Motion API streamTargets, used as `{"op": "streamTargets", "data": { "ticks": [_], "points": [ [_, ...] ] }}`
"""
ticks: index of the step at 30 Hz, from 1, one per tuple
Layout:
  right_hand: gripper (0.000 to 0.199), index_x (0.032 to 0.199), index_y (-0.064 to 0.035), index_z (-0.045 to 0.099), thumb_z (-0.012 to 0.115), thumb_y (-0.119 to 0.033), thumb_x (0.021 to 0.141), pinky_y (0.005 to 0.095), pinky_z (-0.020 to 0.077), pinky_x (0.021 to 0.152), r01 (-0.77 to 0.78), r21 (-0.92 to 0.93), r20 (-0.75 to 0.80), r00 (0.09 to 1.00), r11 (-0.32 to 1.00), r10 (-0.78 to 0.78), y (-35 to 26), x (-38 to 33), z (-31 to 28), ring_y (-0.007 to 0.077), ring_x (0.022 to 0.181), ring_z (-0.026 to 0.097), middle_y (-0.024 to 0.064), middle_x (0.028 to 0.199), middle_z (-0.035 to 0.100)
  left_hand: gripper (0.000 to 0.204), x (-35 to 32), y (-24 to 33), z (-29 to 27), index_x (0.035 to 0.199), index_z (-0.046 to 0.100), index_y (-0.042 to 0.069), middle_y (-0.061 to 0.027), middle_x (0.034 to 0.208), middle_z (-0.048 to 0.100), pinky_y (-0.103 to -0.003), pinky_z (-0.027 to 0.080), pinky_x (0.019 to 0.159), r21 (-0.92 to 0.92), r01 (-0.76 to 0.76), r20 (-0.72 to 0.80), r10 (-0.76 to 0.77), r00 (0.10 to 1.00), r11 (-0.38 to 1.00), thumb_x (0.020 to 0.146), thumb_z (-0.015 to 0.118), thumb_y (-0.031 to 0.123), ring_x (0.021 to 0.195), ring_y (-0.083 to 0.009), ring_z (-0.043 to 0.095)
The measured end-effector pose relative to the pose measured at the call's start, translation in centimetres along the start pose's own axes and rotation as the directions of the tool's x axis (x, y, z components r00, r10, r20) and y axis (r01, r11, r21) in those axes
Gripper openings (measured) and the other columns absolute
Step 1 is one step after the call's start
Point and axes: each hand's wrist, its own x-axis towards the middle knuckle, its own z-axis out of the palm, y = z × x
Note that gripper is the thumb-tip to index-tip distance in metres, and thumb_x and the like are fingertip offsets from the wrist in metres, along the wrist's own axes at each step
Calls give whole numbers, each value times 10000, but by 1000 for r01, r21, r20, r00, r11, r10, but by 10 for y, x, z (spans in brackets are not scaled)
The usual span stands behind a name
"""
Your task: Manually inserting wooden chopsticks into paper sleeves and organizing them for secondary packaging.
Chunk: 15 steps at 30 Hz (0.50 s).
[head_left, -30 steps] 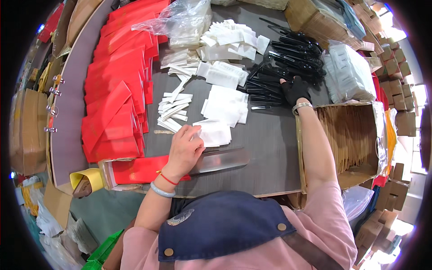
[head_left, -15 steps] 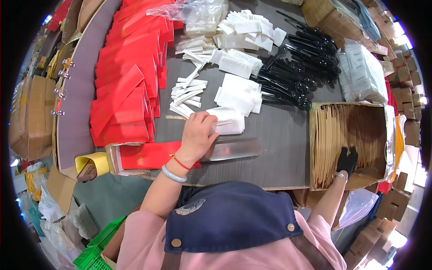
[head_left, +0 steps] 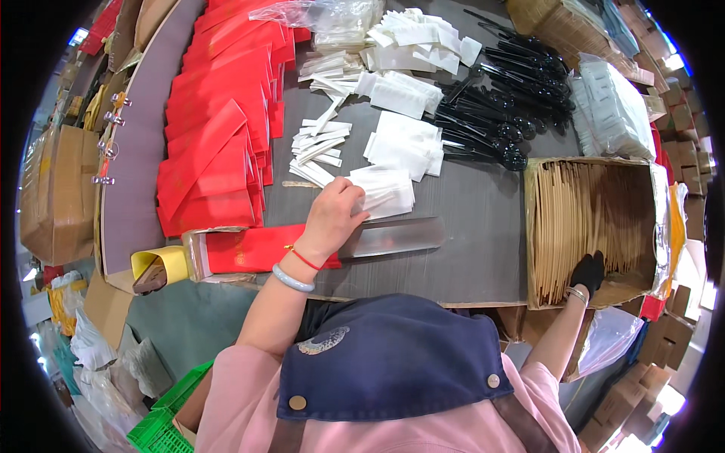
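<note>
My bare left hand [head_left: 332, 217], with a red cord and a pale bangle at the wrist, reaches over the table. Its fingers are curled in a pinch at the near left edge of a small stack of white paper packets [head_left: 391, 192]. Beneath that wrist lies a red paper sleeve [head_left: 249, 250], and a shiny clear trough [head_left: 400, 236] extends to its right. My right hand [head_left: 587, 275], in a black glove, is inside the near part of an open carton [head_left: 533, 226] packed with slim tan sticks [head_left: 563, 226]. Its dark fingers look drawn together; what they hold is hidden.
Overlapping red sleeves [head_left: 219, 136] cover the table's left side. More white packets [head_left: 404, 143] and narrow white strips [head_left: 321, 143] lie mid-table. Black plastic spoons [head_left: 502, 124] are heaped behind the carton, near clear-bagged white packs [head_left: 612, 109]. A yellow loop [head_left: 168, 270] juts from the near left edge.
My right hand has drawn slightly toward me inside the carton, its fingers closer together. My left fingers stay at the white packets, whose stack has turned a little. The whole view has shifted slightly.
</note>
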Motion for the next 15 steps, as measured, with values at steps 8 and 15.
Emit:
{"op": "streamTargets", "data": {
  "ticks": [8,15],
  "points": [
    [164,1040,-31,564,513,-183,1007,262,444,736,79,911,-86,996,405,-3,-95,-62,-40,126,830,540,40,889,575,247,-2,1,3,838,591,56,-99,895,538,-376,511,717,12,-42,-73,43,996,999,671,764,2,833,-304,594],
    [162,1142,-52,559,503,-136,1016,292,449,862,-68,890,349,738,451,-577,-184,-125,-66,159,883,571,66,938,615,154,-4,30,-37,855,644,55,-3,980,686,-353,518,690,-342,450,349,-333,876,825,802,773,121,761,-165,638]
  ]
}}
